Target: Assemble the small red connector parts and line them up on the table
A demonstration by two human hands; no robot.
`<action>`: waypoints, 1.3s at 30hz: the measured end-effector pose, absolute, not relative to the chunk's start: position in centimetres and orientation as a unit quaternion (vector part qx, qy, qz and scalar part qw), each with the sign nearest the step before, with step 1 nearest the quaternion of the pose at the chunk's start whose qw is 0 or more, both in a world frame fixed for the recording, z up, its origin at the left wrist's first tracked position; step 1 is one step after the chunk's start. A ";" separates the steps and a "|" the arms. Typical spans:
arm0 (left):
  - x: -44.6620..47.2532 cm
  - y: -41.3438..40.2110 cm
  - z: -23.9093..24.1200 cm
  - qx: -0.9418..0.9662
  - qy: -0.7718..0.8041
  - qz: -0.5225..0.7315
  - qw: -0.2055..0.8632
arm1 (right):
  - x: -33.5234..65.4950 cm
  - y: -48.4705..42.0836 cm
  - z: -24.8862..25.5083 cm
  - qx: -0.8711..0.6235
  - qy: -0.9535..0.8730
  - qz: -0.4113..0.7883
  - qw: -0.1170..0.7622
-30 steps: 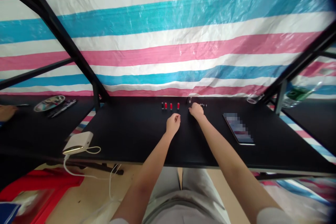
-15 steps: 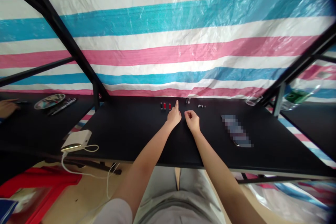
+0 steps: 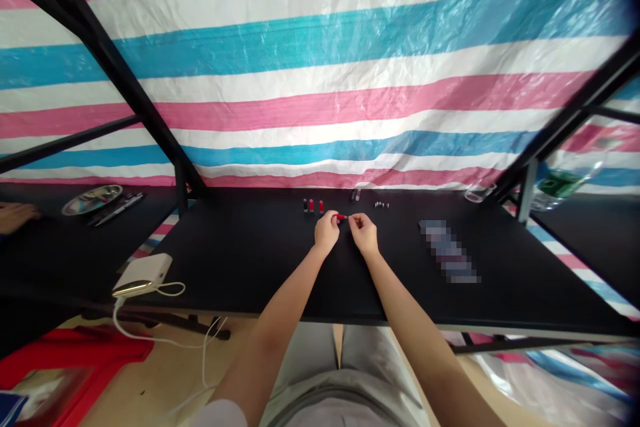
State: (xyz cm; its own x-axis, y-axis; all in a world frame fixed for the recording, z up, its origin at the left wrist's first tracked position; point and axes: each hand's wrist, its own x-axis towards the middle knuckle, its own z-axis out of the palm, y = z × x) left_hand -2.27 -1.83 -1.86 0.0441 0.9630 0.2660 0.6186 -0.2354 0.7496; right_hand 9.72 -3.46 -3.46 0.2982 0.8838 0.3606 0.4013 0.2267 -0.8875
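**Q:** Head view: where is the small red cylinder [image 3: 341, 217], and how are the hands placed?

**A:** It sits between the curled left hand [image 3: 327, 231] and right hand [image 3: 363, 234], fingertips at it; grip unclear. It looks light, stiff and slippery; hold it by its ends.

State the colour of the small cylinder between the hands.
Red; the small red cylinder shows best in the head view.

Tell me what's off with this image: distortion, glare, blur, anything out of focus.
In the head view, the wide-angle lens makes the black metal beam lean inward and curves the stripes of the plastic tarp, which shows shiny glare; the phone is pixelated out; the red object at lower left is blurred; the top right corner darkens.
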 end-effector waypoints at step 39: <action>-3.9 -3.7 -2.4 0.519 0.492 0.569 0.406 | 9.0 -4.8 -2.5 -0.557 -0.676 0.177 0.449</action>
State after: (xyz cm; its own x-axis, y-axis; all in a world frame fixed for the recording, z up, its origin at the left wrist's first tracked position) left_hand -3.91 -3.68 -2.37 -0.1313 0.9730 0.1898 0.0488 -0.1849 0.9815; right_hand 9.04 -4.77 -2.47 0.0236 0.9119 0.4097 0.5935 0.3170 -0.7398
